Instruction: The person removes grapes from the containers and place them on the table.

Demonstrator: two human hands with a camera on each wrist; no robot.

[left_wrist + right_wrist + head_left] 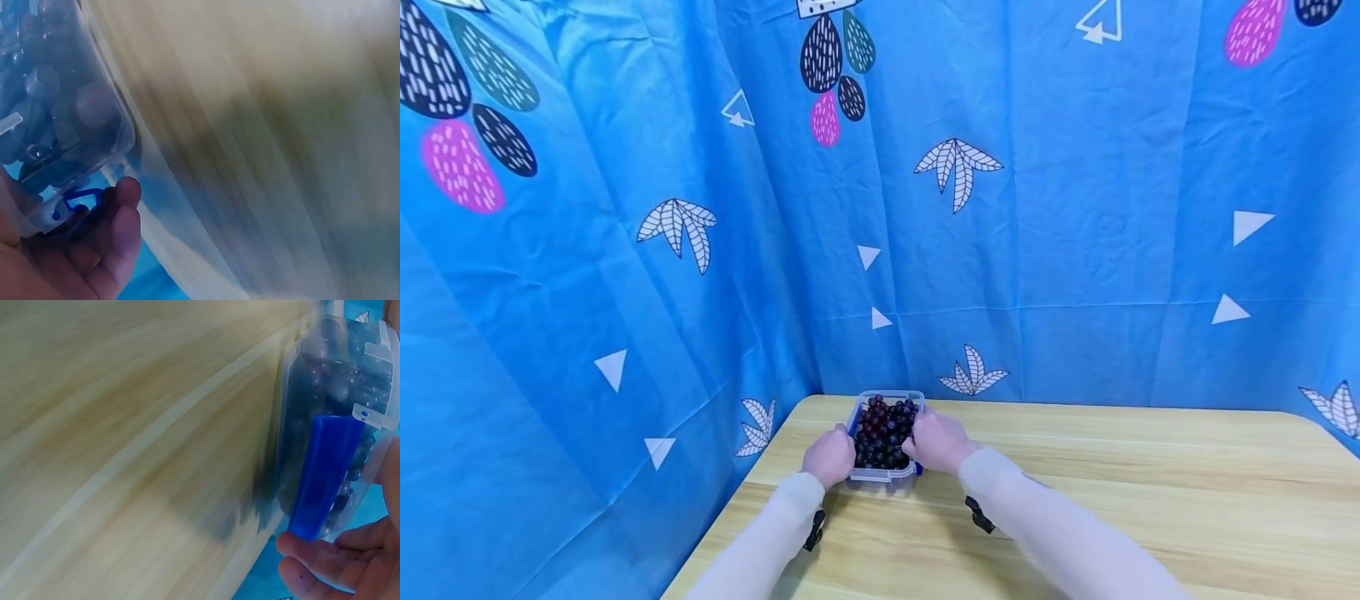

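Note:
A clear plastic container (880,477) full of dark grapes (883,433) stands near the far left corner of the table, its top uncovered. My left hand (830,457) grips its left side at the rim, the thumb side up. On the opposite side my right hand (938,439) holds the rim, with curled fingers. In the right wrist view a blue handle (328,475) hangs along the container's wall, fingertips right at its lower end. A blue clip part (84,195) shows beside the left fingers in the left wrist view.
The wooden table (1112,483) stretches to the right and toward me. A blue patterned cloth (1075,250) hangs behind it and along the left. Each sleeved forearm carries a black wrist strap (979,515).

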